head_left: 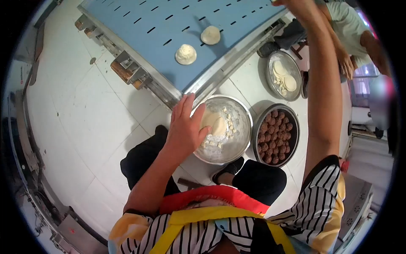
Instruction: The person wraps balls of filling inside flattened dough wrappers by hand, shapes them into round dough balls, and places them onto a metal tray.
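My left hand [185,127] has its fingers stretched out and holds nothing. It hovers over the left rim of a steel bowl [243,146], near the corner of the blue slotted surface [122,29]. Inside the bowl lie a pale flat dough piece [218,127], small dough bits and a dusting of flour, partly hidden by my hand. My right hand [296,6] reaches far forward to the surface's right edge. The top of the picture cuts it off, so its grip is hidden. Two round dough buns [186,54] sit on the blue surface.
A dark-rimmed pan [255,142] of several brown filling balls stands right of the bowl. Behind it is another metal bowl [270,80] with dough discs. Another person [349,27] sits at the upper right, a hand hanging near that bowl. A metal frame [215,72] edges the surface.
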